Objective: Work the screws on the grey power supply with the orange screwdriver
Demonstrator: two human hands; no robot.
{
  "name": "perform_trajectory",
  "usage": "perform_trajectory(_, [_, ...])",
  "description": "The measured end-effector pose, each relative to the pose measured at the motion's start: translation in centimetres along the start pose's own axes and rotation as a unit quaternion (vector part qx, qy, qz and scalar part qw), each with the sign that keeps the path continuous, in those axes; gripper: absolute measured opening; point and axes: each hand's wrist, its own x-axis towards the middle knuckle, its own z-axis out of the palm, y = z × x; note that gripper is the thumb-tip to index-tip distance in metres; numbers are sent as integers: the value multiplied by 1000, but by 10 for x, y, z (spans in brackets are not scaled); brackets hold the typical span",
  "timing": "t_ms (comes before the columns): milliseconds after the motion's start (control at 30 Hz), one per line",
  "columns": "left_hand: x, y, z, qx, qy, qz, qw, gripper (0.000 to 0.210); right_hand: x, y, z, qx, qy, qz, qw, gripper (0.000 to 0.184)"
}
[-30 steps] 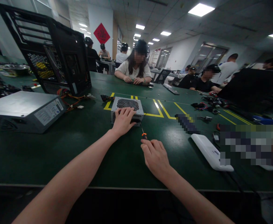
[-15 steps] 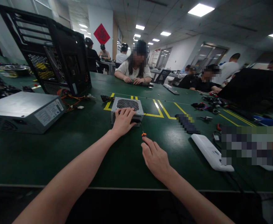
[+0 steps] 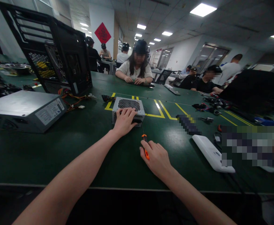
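A small grey computer power supply (image 3: pixel 129 102) with a perforated top sits on the green table. My left hand (image 3: pixel 125 122) grips it from the near side, fingers bent over the top and thumb by its front right corner. In my right hand (image 3: pixel 156 157) is a screwdriver (image 3: pixel 146 153) with an orange and black handle, held between thumb and fingers. Its thin shaft points away from me to the lower front right of the power supply. Whether the tip sits in a screw cannot be made out.
At left lie a larger power supply (image 3: pixel 24 106) and an upright black computer case (image 3: pixel 64 59) with loose cables. On the right are a white device (image 3: pixel 211 153), a dark blurred object (image 3: pixel 188 124) and a cable heap (image 3: pixel 211 104). A person (image 3: pixel 138 68) sits opposite.
My right thumb and fingers have shifted on the screwdriver, so more of its orange handle shows. My left hand stays on the power supply.
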Motion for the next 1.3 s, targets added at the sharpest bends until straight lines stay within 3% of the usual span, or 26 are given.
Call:
perform_trajectory(200, [0, 0, 0, 2, 1, 0, 1000, 39, -1, 2, 3, 11, -20, -10, 1000, 14])
perform_trajectory(567, [0, 0, 0, -4, 0, 0, 1000, 40, -2, 1, 1, -21, 29, 11, 999, 20])
perform_trajectory(800, [-1, 0, -1, -6, -4, -1, 1000, 40, 1, 2, -2, 1, 8, 13, 1000, 12])
perform_trajectory(933, [-1, 1, -1, 1, 2, 1, 1000, 39, 1, 2, 1, 15, -3, 7, 1000, 24])
perform_trajectory(1200, [-1, 1, -1, 1, 3, 2, 1000, 39, 1, 2, -2, -1, 3, 0, 1000, 13])
perform_trajectory(1300, [-1, 0, -1, -1, -1, -2, 1000, 39, 2, 1, -2, 25, 4, 6, 1000, 20])
